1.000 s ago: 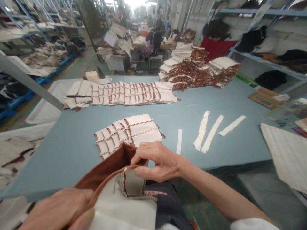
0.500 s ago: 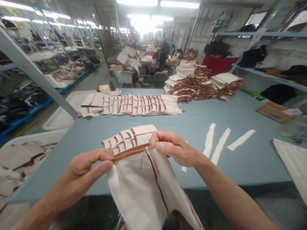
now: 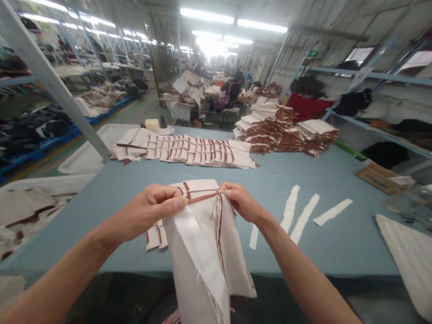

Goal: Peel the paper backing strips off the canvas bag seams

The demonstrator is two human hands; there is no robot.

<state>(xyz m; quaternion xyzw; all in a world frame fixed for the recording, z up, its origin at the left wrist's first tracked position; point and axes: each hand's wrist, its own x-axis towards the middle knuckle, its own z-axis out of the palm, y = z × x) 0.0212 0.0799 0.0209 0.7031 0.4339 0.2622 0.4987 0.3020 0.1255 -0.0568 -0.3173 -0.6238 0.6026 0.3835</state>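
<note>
Both hands hold up a cream fabric piece (image 3: 199, 234) by its brown-bound top edge. My left hand (image 3: 157, 207) pinches the left part of that edge between thumb and fingers. At the brown-trimmed seam, my right hand (image 3: 241, 200) grips the same edge, fingers closed. A white strip (image 3: 199, 245) hangs slantwise down the front of the piece from near my left hand. Loose threads dangle beside the seam. Behind the hands, folded cream pieces with brown edges (image 3: 201, 185) lie on the table, partly hidden by my left hand and the fabric.
A row of overlapping cream pieces (image 3: 199, 150) lies across the blue table (image 3: 303, 171), with tall stacks (image 3: 266, 126) at back right. Several white strips (image 3: 305, 218) lie to the right, near a cardboard box (image 3: 381, 177). A white bin (image 3: 77, 182) with fabric stands left; a metal post (image 3: 72, 103) rises there.
My left hand has moved right along the edge, closer to my right hand. A white strip now shows on the fabric's front. The view has shifted slightly.
</note>
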